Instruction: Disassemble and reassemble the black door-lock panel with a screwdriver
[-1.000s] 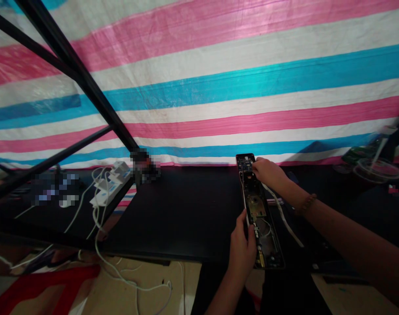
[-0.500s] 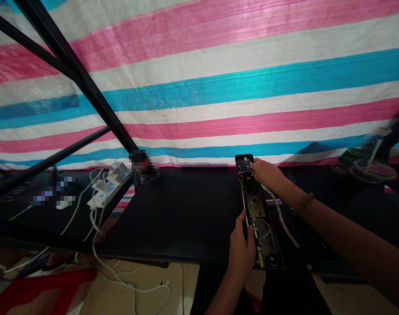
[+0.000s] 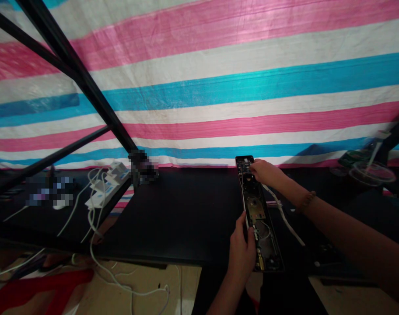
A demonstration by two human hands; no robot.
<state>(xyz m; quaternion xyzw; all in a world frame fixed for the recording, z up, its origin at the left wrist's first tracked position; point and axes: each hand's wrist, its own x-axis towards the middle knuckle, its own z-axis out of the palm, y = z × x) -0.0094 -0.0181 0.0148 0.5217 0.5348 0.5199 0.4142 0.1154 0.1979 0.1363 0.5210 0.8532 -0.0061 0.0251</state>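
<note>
A long, narrow black device housing (image 3: 256, 209) lies lengthwise away from me, its inside exposed with wires, a metal plate and a brass-coloured part near the lower end. My left hand (image 3: 243, 247) grips its left edge near the lower end, thumb over the rim. At the far end, my right hand (image 3: 264, 171) has its fingers pressed together on the right side, by the small parts there; whatever may be between the fingertips is hidden. A pale cable (image 3: 286, 221) runs on the table to the right of the housing.
The black table (image 3: 173, 214) meets a striped sheet behind. A white power strip (image 3: 104, 192) with cords lies left, beyond a black metal frame (image 3: 94, 98). A clear plastic container (image 3: 373, 174) stands at the right. A red stool (image 3: 45, 291) is lower left.
Both hands keep nearly the same places on the housing. The view has shifted slightly, and the pale cable's near end appears a little farther right.
</note>
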